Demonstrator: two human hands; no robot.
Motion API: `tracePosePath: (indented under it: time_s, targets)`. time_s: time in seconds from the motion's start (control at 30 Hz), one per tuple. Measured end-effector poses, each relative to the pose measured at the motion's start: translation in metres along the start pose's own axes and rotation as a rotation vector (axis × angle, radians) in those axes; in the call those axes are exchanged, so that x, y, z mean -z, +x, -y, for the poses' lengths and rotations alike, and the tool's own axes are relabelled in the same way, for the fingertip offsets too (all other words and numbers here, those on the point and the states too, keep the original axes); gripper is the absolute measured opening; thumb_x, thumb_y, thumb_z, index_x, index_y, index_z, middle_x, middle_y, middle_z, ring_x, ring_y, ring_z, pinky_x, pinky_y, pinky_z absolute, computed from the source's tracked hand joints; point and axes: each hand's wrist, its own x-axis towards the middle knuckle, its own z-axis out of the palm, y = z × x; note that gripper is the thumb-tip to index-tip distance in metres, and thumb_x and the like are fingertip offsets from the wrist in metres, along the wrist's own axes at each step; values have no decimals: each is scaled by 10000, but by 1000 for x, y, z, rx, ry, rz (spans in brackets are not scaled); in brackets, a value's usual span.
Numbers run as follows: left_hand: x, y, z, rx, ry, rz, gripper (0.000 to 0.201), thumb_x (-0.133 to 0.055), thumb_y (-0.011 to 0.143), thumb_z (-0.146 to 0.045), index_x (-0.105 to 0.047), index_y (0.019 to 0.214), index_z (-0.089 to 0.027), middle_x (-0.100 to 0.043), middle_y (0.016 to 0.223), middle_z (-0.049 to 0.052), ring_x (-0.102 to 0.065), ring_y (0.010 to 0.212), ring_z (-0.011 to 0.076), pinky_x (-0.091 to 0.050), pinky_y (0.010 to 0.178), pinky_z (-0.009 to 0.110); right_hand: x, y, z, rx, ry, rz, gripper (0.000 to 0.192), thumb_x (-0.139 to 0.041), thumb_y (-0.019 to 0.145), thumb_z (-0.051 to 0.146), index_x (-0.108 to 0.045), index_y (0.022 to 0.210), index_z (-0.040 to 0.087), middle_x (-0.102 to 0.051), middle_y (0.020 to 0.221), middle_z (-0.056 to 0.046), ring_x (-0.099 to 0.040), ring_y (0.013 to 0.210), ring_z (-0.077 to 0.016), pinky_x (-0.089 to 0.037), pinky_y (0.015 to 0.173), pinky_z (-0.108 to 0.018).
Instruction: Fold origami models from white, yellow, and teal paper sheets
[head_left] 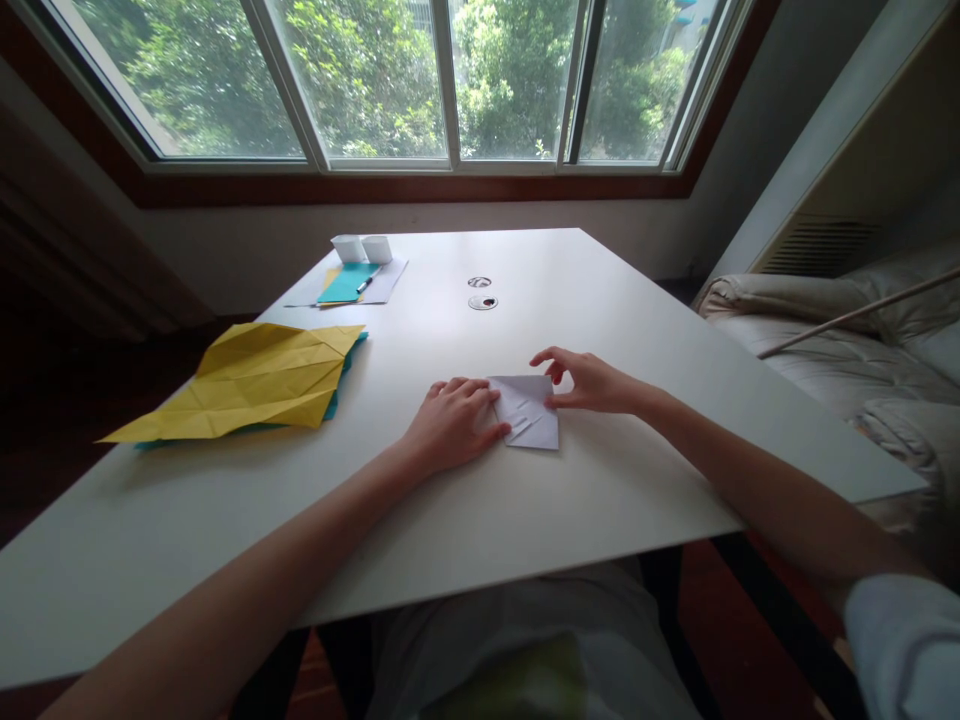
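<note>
White folded paper is what we are working on, but let us start with the big things. We are sitting at a big white table, and the window is up at twelve o'clock. At nine o'clock a big yellow sheet full of crease lines is lying flat on top of a teal sheet. Far off at eleven o'clock we are seeing two small white boxes, with more sheets and a pen just in front of them.

Our small white paper is lying near the middle of the table, between our hands. Our left hand is pressing flat on its left side. Our right hand is pinching its right edge with thumb and fingers, the first finger lifted. The paper is already showing some folds and flaps, so we think we are partway through. It is not looking like a finished shape yet, so more folding seems to be left.
</note>
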Motion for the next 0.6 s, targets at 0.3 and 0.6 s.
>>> tracePosePath:
  time_s: [0.3,0.6]
  targets:
    - [0,1,2,-30,-24,15,460,-427,837,-505,-533,1183,-221,-549,1186,91,-453,1116,273,-337,934,476,1,1,1,213,-25,179,251,-599,767,303,-651,996,214,-652,915,-51,-581,846,-168,-435,781,-299]
    - [2,2,8,-184,-130,70,337,-449,872,-379,-549,1166,-249,-555,1180,69,-442,1128,232,-374,934,393,1,-1,4,292,-69,257,222,-530,839,302,-695,980,258,-644,918,-59,-542,864,-170,-396,827,-316]
